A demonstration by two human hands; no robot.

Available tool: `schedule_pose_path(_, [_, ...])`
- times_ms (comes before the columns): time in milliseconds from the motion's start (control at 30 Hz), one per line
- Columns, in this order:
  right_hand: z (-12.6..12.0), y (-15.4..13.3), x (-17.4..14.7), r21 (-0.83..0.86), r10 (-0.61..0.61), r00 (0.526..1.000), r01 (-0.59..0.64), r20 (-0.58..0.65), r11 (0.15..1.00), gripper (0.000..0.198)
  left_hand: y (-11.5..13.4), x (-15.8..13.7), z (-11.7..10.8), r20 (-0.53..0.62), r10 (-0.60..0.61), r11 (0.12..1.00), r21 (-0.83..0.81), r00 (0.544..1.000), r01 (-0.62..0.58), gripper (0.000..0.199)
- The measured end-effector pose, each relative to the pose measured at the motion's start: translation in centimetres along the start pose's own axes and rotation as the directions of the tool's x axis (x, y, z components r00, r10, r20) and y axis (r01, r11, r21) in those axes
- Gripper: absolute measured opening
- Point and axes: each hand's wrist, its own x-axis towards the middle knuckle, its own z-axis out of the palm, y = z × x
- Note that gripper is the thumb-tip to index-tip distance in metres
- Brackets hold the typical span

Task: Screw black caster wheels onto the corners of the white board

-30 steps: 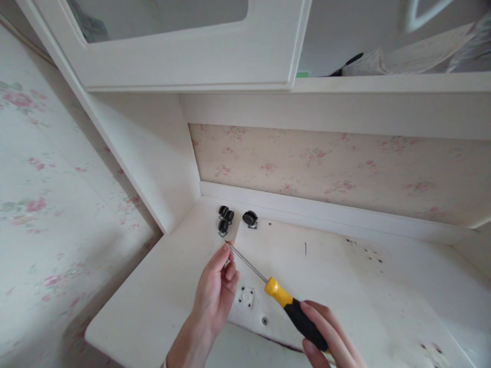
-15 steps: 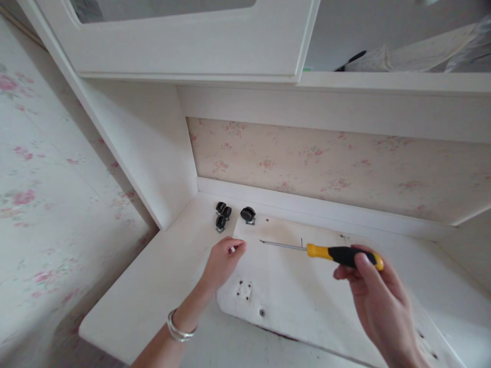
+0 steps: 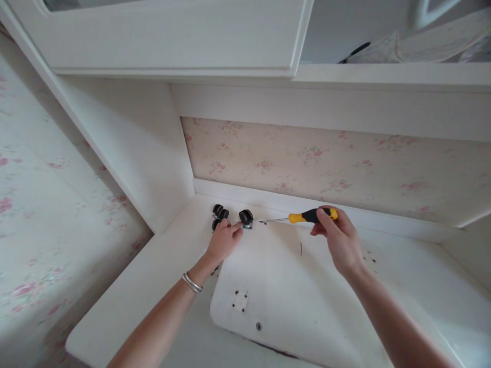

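My right hand [image 3: 339, 237] holds a screwdriver [image 3: 303, 217] with a yellow and black handle, its thin shaft pointing left over the back of a white board [image 3: 307, 291]. My left hand [image 3: 224, 239] reaches to the small black caster wheels at the desk's back corner; its fingertips touch the caster [image 3: 246, 218] on the board's far left corner. Two more casters [image 3: 219, 211] lie just left of it, partly hidden by my fingers. Whether the fingers pinch the caster or only touch it is unclear. A metal bracelet [image 3: 191, 282] sits on my left wrist.
The board lies on a white desk [image 3: 146, 286] under a white cabinet [image 3: 184, 41] and an open shelf [image 3: 383, 71] with papers. Flowered wallpaper [image 3: 326, 163] backs the desk. The board shows screw holes [image 3: 240, 300], a small round fitting [image 3: 259, 326] and dark specks at right.
Both hands moved away from me toward the back of the desk. The left hand reached the casters; the right hand carried the screwdriver back, its tip now close to the single caster.
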Motion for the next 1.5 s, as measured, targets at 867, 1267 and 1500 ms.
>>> schedule_pose_path(867, [2.1,-1.5,2.9,-0.228,0.042,0.989,-0.01,0.14,0.974,0.038,1.2,0.2,-0.2,-0.034,-0.005,1.0,0.001,0.999,0.005,0.03])
schedule_pose_path(1267, [2.2,-1.5,2.3,-0.271,0.049,0.987,-0.005,0.155,0.963,0.038,6.0,1.2,-1.6,0.013,-0.166,0.917,0.369,0.986,0.15,0.038])
schedule_pose_path(1500, [1.9,-1.1,2.4,-0.251,0.078,0.984,-0.037,0.157,0.967,0.035,6.6,1.3,-1.3,-0.004,-0.183,0.916,0.363,0.983,0.172,0.041])
